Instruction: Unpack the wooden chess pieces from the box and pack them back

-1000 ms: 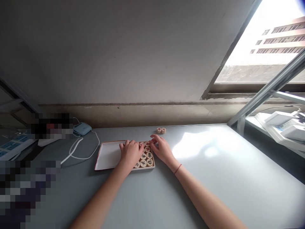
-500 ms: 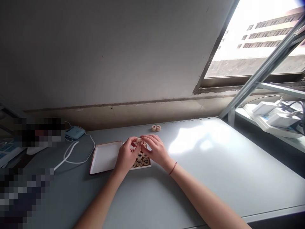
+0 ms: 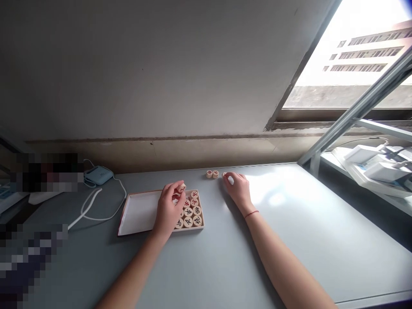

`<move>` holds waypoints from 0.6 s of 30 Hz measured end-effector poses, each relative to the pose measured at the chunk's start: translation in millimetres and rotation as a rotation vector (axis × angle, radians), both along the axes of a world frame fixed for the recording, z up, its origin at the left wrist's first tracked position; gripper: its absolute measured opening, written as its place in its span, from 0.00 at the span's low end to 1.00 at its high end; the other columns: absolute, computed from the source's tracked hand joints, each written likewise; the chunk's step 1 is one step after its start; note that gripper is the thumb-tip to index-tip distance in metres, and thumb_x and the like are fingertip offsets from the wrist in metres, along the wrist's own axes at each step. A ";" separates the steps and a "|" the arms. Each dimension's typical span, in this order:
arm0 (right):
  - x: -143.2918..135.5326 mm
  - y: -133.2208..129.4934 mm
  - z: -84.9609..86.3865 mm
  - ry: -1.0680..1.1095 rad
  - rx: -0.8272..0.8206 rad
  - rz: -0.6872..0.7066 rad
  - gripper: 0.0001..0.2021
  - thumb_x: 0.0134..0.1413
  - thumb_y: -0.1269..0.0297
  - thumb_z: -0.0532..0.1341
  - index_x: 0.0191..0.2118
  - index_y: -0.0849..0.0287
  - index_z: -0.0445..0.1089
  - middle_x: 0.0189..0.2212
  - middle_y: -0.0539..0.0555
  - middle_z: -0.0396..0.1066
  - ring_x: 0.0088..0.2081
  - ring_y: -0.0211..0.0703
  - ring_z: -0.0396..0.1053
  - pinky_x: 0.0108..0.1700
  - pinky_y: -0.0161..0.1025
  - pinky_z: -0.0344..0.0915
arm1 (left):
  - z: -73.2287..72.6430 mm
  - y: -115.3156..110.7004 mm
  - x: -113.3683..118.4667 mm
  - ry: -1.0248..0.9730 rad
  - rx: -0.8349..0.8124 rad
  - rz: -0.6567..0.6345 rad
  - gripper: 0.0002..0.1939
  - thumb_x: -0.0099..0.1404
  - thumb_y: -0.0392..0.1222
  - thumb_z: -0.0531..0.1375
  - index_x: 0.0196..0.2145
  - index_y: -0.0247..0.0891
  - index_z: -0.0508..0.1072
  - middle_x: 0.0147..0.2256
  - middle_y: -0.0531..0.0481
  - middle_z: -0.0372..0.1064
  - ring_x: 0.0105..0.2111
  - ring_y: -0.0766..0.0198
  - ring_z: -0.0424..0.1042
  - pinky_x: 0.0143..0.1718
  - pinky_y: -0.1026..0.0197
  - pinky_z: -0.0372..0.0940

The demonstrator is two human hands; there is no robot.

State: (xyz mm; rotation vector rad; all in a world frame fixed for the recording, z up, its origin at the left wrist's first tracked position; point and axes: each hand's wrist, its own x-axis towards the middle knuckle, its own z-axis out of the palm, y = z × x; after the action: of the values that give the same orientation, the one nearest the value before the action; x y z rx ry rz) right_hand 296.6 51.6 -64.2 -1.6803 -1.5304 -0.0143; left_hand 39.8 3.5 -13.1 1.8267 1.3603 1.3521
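My left hand (image 3: 170, 208) pinches a round wooden piece with a red character (image 3: 182, 187) above an open box (image 3: 202, 210). Rows of round pieces with black and red characters fill the part of the box that shows; my left hand hides the rest. Farther right, my right hand (image 3: 237, 188) has its thumb and forefinger around another piece (image 3: 224, 174), mostly hidden, at the back of the table. Left of that piece, two red-marked pieces (image 3: 212, 174) stand side by side, touching.
The white-lined lid (image 3: 140, 212) lies left of the box. A light blue device (image 3: 99, 176) with white cables sits at the back left. On the right, a metal frame and a shelf hold white power adapters (image 3: 363, 154). A wall rises behind the grey table (image 3: 206, 266).
My right hand has moved away from my left hand and the box, to the back right, with a piece at its fingertips. My left hand has stayed over the box, a piece in its fingers.
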 end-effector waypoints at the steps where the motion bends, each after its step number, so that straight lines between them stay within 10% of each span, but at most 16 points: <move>1: -1.3 0.1 -0.4 -0.001 -0.003 0.013 0.10 0.57 0.61 0.55 0.31 0.56 0.72 0.32 0.56 0.76 0.37 0.51 0.67 0.41 0.46 0.62 | 1.2 -0.7 0.1 0.011 0.003 0.003 0.13 0.64 0.38 0.56 0.47 0.42 0.71 0.44 0.47 0.69 0.40 0.64 0.73 0.41 0.61 0.72; 6: -30.3 -15.1 24.0 0.012 0.069 0.069 0.11 0.59 0.60 0.53 0.34 0.57 0.72 0.41 0.59 0.74 0.46 0.53 0.66 0.49 0.51 0.62 | 4.3 -4.5 0.6 0.204 0.064 0.021 0.12 0.66 0.41 0.57 0.47 0.40 0.70 0.40 0.48 0.70 0.32 0.66 0.72 0.38 0.61 0.70; 13: -108.9 -61.3 57.7 0.228 -0.007 0.557 0.07 0.56 0.62 0.59 0.40 0.54 0.71 0.34 0.52 0.75 0.35 0.42 0.71 0.38 0.39 0.68 | -4.9 -6.7 1.3 0.490 0.268 0.006 0.08 0.67 0.39 0.55 0.44 0.40 0.68 0.37 0.47 0.72 0.37 0.59 0.73 0.38 0.59 0.68; 18: -98.2 -51.6 54.0 0.263 0.008 0.553 0.07 0.55 0.61 0.59 0.39 0.52 0.72 0.34 0.51 0.75 0.33 0.42 0.72 0.36 0.39 0.70 | -5.8 -7.4 2.8 0.541 0.284 0.019 0.11 0.67 0.40 0.55 0.47 0.40 0.67 0.37 0.47 0.71 0.36 0.59 0.72 0.38 0.59 0.67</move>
State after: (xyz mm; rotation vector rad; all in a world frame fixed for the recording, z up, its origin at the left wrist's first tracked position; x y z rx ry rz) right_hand 198.4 0.0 -10.3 -1.1499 -1.7298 0.4704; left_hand 42.6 -3.9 -18.9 2.5076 1.4960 1.1481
